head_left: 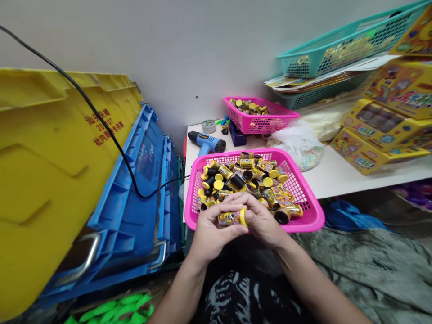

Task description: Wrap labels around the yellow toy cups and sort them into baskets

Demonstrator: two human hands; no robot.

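Note:
A small printed canister with a yellow cap lies sideways between my hands, over the near rim of a pink basket. My left hand is wrapped round its printed body. At the capped end, my right hand is closed, with its thumb and fingers against the yellow cap. The basket holds a heap of similar canisters, some showing yellow caps and others dark ends. A printed yellow packet lies on the heap at the right.
A blue heat gun, a tape roll and another pink basket stand behind. A plastic bag and yellow boxes are rightward. Blue crates and a hanging black cable are on the left.

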